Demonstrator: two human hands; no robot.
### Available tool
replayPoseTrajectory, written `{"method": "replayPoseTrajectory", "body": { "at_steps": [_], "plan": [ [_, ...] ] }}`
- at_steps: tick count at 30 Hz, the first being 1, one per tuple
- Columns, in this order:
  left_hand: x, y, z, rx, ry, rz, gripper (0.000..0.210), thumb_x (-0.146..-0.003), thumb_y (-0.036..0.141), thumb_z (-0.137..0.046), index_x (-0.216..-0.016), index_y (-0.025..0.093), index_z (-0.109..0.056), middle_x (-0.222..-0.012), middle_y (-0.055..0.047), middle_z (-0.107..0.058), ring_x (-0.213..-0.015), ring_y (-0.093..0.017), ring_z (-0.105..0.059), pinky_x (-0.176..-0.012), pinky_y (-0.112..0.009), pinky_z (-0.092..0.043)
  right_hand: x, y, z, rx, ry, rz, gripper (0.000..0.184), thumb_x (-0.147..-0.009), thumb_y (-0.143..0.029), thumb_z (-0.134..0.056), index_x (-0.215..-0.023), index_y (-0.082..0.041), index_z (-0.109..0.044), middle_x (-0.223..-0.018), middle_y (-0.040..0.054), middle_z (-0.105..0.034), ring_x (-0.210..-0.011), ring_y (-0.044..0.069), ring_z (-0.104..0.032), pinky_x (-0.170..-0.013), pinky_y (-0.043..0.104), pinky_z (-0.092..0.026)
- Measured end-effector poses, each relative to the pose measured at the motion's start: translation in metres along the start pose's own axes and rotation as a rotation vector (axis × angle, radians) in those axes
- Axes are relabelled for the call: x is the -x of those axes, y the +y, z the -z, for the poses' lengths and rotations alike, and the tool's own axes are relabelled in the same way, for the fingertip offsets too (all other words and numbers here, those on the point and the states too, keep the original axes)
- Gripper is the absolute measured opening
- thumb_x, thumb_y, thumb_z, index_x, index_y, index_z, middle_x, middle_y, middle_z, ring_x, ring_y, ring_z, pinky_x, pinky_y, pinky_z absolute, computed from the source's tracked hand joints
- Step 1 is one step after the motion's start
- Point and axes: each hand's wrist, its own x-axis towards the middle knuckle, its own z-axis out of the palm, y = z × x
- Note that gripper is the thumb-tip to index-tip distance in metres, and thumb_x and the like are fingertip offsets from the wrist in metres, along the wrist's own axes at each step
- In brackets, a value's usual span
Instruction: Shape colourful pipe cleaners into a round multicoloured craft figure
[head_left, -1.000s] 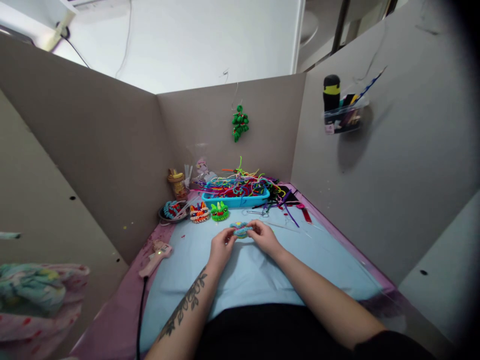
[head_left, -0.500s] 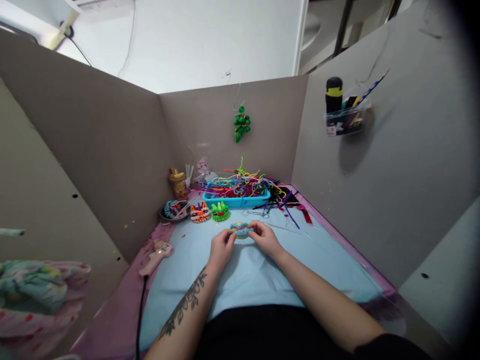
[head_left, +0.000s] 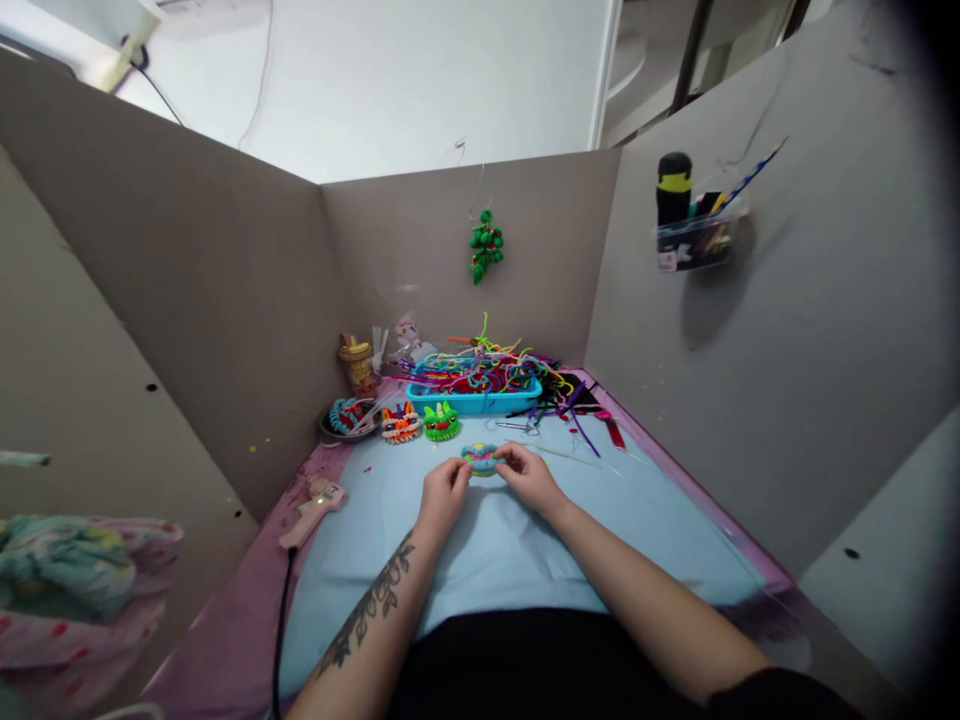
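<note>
Between my two hands is a small blue pipe-cleaner piece with yellow and pink parts, held just over the light blue cloth. My left hand pinches its left end between thumb and fingers. At the other end, my right hand grips the right edge in the same way. Beyond my left hand stand a green pipe-cleaner animal head and an orange and white one. Scissors lie past my right hand.
A blue tray heaped with colourful pipe cleaners stands at the back. To its left are a dark bowl and a brown cup. A pink glue gun with a black cord lies at left. Grey panels enclose the table.
My hands and the blue piece stay almost in place. The camera view has shifted very slightly.
</note>
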Motion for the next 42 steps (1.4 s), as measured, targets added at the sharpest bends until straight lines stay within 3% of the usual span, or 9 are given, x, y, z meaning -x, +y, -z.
{"method": "replayPoseTrajectory", "body": {
  "at_steps": [15, 25, 42],
  "plan": [
    [0.0004, 0.002, 0.0, 0.001, 0.0, -0.018, 0.016, -0.079, 0.028, -0.051, -0.074, 0.016, -0.06, -0.064, 0.0, -0.059, -0.059, -0.012, -0.051, -0.058, -0.022, -0.038, -0.0005, 0.0034, -0.0005, -0.075, -0.037, 0.003, 0.019, -0.074, -0.025, -0.055, -0.092, -0.018, -0.056, -0.081, 0.0014, -0.058, -0.067, 0.013, -0.052, -0.061, 0.025, -0.042],
    [0.0006, 0.0023, -0.0005, 0.088, -0.067, -0.037, 0.01, -0.074, 0.024, -0.057, -0.078, 0.017, -0.062, -0.072, 0.0, -0.064, -0.063, -0.012, -0.055, -0.061, -0.022, -0.043, -0.0008, 0.0056, 0.0004, -0.057, -0.032, 0.005, 0.012, -0.073, -0.021, -0.053, -0.084, -0.018, -0.058, -0.081, 0.0014, -0.06, -0.07, 0.014, -0.054, -0.066, 0.026, -0.043],
    [0.0001, -0.0032, -0.002, 0.138, -0.059, 0.033, 0.014, -0.069, 0.03, -0.062, -0.07, 0.016, -0.064, -0.065, -0.001, -0.065, -0.059, -0.013, -0.056, -0.059, -0.023, -0.045, -0.0009, 0.0075, 0.0008, -0.045, -0.043, 0.004, 0.011, -0.072, -0.02, -0.052, -0.082, -0.018, -0.058, -0.078, 0.0004, -0.06, -0.067, 0.014, -0.053, -0.065, 0.026, -0.042]
  ]
}}
